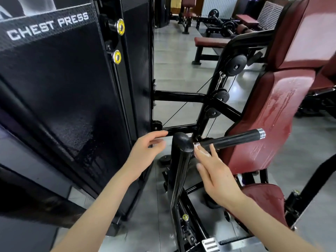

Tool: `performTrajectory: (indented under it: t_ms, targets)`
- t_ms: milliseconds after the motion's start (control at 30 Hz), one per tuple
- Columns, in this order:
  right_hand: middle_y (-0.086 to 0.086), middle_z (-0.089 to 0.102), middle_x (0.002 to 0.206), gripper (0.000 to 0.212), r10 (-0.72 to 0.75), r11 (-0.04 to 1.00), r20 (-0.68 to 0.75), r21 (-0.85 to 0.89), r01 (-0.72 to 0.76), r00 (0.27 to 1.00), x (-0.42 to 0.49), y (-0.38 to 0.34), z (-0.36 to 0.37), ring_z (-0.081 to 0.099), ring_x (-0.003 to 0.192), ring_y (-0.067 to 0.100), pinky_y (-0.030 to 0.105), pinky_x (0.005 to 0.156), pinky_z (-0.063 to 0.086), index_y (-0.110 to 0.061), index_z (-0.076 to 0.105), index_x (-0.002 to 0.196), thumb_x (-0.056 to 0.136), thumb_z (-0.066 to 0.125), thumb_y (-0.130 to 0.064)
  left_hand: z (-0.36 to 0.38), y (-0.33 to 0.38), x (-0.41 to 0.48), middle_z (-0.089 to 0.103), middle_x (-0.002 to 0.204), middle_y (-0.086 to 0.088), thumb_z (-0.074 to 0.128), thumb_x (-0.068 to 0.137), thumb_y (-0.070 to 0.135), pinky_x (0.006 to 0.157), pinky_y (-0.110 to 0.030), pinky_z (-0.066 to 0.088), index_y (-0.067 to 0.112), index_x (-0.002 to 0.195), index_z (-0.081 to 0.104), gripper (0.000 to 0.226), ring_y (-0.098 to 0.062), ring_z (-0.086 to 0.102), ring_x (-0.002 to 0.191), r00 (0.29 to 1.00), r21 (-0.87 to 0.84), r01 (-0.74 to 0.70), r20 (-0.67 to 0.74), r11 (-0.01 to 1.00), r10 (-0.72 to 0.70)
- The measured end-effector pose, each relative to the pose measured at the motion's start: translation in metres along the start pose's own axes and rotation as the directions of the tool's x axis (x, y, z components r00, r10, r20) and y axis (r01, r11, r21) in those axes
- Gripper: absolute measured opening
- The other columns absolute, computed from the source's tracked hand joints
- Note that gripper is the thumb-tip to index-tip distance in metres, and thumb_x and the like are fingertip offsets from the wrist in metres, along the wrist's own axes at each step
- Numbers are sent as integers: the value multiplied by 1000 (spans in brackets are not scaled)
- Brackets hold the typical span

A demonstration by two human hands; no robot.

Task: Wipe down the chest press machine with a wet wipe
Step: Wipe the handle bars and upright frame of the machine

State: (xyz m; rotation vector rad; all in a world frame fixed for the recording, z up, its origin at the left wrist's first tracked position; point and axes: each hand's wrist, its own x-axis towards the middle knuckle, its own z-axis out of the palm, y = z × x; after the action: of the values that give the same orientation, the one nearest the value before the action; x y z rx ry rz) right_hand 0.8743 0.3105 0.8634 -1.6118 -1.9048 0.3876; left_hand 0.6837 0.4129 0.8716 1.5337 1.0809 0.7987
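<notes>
1. Chest press machine fills most of the view. Its black weight-stack cover, lettered CHEST PRESS, stands at the left. The maroon back pad and seat pad are at the right.
2. Between them rises a black upright arm with a rounded cap. A grip handle juts rightward from just below the cap, its silver end in front of the back pad's edge.
3. The left hand hangs spread and relaxed, holding nothing, in the narrow gap between the cover's right edge and the upright arm. Its fingertips are near a low frame bar; whether they touch it is unclear.
4. The right hand is flat with its fingers straight, the tips at the joint where handle meets arm. A small white patch sits at those tips. I cannot tell whether it is the wet wipe.
5. Grey floor shows through the frame beyond the hands. Benches stand well apart at the back.
</notes>
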Motion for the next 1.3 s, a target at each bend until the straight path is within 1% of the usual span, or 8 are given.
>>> performTrajectory:
  t_ms: [167, 333, 500, 600, 800, 967, 1100, 1300]
  targets:
    - [4, 34, 150, 51, 23, 998, -104, 61, -16, 994, 7, -14, 19, 18, 145, 13, 30, 119, 4, -10, 33, 146, 97, 26, -23, 2, 4, 8, 65, 113, 13, 58, 91, 15, 106, -37, 40, 30, 116, 63, 30, -2, 57, 109, 998, -19, -33, 48, 999, 34]
    - [12, 46, 142, 43, 25, 1000, -22, -6, -25, 999, 48, -20, 14, 29, 140, 24, 29, 119, 9, -2, 48, 135, 96, 35, -14, 7, 12, 16, 67, 108, 16, 58, 91, 19, 100, -34, 45, 36, 109, 63, 25, 0, 60, 102, 993, -47, -62, 102, 997, 67]
    - [16, 49, 136, 46, -206, 947, 94, -232, 222, 974, 28, -32, 4, 38, 132, 33, 24, 118, 6, 2, 49, 131, 89, 36, -9, 9, 14, 16, 64, 112, 19, 55, 93, 20, 97, -23, 44, 29, 116, 62, 26, 8, 57, 103, 990, -26, -73, 122, 997, 76]
    - [15, 51, 135, 42, -266, 947, 76, -167, 275, 961, 23, -31, 4, 37, 133, 28, 23, 118, 9, 0, 52, 127, 87, 39, -5, 7, 12, 14, 65, 111, 18, 54, 93, 20, 95, -20, 42, 30, 114, 64, 25, 7, 56, 105, 981, 5, -102, 166, 995, 100]
    - [-3, 64, 122, 36, 57, 953, -102, 303, -23, 993, 38, -27, 3, 57, 118, 11, 25, 100, 43, -29, 54, 121, 95, 44, -6, 5, 10, 11, 68, 105, 9, 63, 85, 31, 88, -21, 47, 29, 99, 70, 17, -1, 61, 98, 989, -76, -125, 65, 989, 130]
    - [-14, 66, 105, 31, 211, 926, -215, 358, -124, 954, 52, -35, 8, 59, 103, -3, 10, 89, 42, -23, 61, 96, 85, 58, 6, 13, 8, 11, 63, 97, 6, 72, 80, 22, 72, -9, 45, 25, 95, 70, 16, 3, 57, 81, 985, -6, -169, 24, 986, 169]
    - [-15, 67, 91, 27, 298, 914, -275, 358, -191, 914, 60, -30, 8, 60, 93, 1, 22, 86, 47, -30, 65, 79, 81, 68, -3, 14, 5, 16, 64, 90, 7, 71, 81, 19, 69, -12, 45, 27, 86, 69, 9, -1, 57, 78, 976, 68, -206, -56, 976, 210]
    - [-10, 60, 127, 29, 300, 901, -142, 366, -232, 943, 43, -23, 14, 50, 121, -2, 14, 101, 38, -22, 70, 106, 92, 54, -2, 13, -6, 17, 66, 94, 7, 70, 82, 13, 79, -16, 46, 17, 88, 74, 9, -4, 59, 90, 970, 105, -168, -161, 980, 183]
